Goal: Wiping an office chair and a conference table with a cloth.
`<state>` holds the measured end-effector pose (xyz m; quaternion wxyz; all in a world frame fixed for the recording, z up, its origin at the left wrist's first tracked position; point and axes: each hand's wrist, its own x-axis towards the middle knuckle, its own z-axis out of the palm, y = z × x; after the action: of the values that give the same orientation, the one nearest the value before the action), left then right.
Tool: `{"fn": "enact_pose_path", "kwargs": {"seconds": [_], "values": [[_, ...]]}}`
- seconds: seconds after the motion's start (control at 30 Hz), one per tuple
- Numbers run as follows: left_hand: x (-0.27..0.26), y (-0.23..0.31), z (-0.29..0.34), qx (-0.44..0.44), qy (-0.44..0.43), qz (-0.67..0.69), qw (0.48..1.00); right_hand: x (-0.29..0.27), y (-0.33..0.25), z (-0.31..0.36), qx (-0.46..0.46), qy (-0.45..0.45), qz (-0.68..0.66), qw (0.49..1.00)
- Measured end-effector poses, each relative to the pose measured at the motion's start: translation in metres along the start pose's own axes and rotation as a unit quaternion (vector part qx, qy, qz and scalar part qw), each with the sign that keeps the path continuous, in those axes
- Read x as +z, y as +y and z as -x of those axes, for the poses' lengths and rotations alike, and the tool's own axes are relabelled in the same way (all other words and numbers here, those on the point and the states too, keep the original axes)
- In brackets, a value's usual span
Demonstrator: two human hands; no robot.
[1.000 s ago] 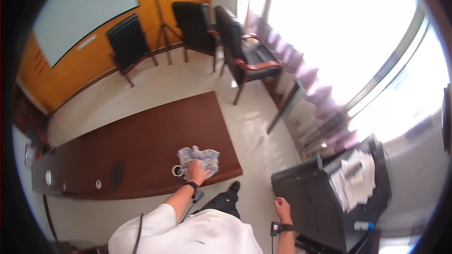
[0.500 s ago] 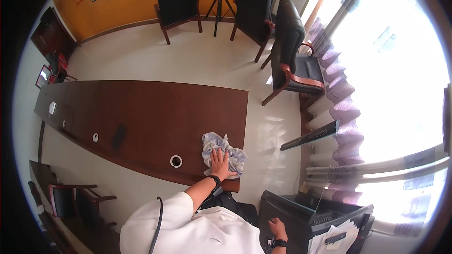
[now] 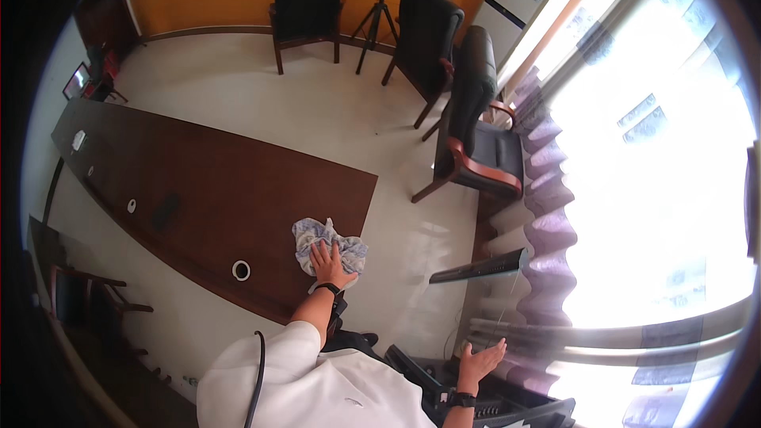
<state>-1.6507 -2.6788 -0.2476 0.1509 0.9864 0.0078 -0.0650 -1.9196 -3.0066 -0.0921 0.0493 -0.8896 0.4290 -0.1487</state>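
My left hand (image 3: 329, 265) lies flat with fingers spread on a crumpled white and bluish-purple patterned cloth (image 3: 307, 236). Beneath it is the right end of a long dark brown table (image 3: 261, 182), close to its end edge. A dark band circles my left wrist. My right hand (image 3: 480, 364) is raised at the lower right, empty, with thumb and fingers apart and a dark watch on the wrist. It hovers over the black desk or cabinet (image 3: 519, 408), apparently without touching it.
Left of the cloth, a round white-rimmed hole (image 3: 241, 271) pierces the tabletop. Black chairs with wooden arms (image 3: 495, 150) stand beyond the table, near a tripod (image 3: 376, 20). A dark flat-screen edge (image 3: 479, 265) juts out before the purple curtain (image 3: 551, 238). Another chair (image 3: 75, 293) sits at left.
The view has turned, so the table appears tilted and farther left. My right hand has risen and opened from a loosely curled pose. My left hand stays flat on the cloth.
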Motion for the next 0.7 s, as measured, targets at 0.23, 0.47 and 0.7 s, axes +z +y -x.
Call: {"fn": "enact_pose_path", "kwargs": {"seconds": [0.23,0.47,0.7], "values": [[0.010,-0.004,-0.016,-0.029,-0.011,-0.005,1.000,0.053,0.061,-0.039,-0.041,-0.145,-0.082,0.985],[0.002,0.034,-0.080,-0.016,0.051,0.012,0.999,0.057,0.086,-0.075,-0.043,-0.074,-0.114,0.990],[-0.005,0.053,-0.164,0.023,0.087,0.039,0.995,0.031,-0.022,-0.194,-0.083,0.099,-0.011,0.992]]}}
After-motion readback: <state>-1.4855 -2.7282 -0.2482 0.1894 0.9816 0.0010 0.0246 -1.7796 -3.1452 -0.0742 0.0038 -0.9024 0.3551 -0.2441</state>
